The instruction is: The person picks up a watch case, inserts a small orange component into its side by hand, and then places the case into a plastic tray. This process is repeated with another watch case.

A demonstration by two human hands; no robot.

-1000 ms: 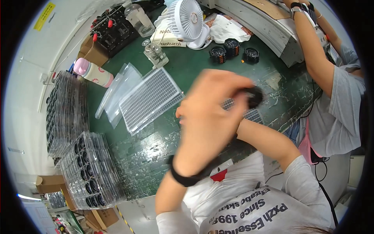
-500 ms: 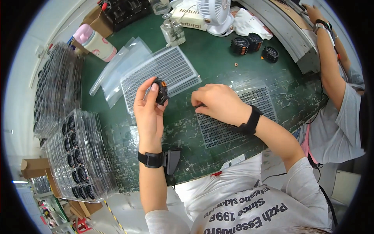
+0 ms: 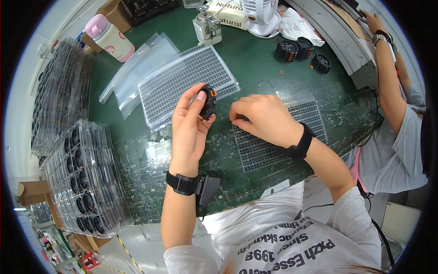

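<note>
My left hand (image 3: 189, 118) is closed around a black watch case (image 3: 209, 104) with an orange part on its edge, held up over the green table. Thumb and fingers grip it by its sides. To its right, my right hand (image 3: 262, 116) is pinched, fingertips pointing left toward the watch case but apart from it. Whatever those fingertips hold is too small or hidden to make out. Under this hand lies a sheet of small black pieces (image 3: 260, 155) in rows, partly covered by the hand and wrist.
Farther back lie another sheet of small pieces (image 3: 182, 77) and clear plastic film (image 3: 137, 68). A glass pump bottle (image 3: 207, 29), white fan (image 3: 260, 16) and several black watch cases (image 3: 287, 50) stand behind. Stacked clear trays (image 3: 80, 178) line the left. Another person's arm (image 3: 385, 77) is at right.
My left hand has moved right with the watch case, closer to my right hand. The right hand has shifted slightly right, still pinched. The view has shifted a little.
</note>
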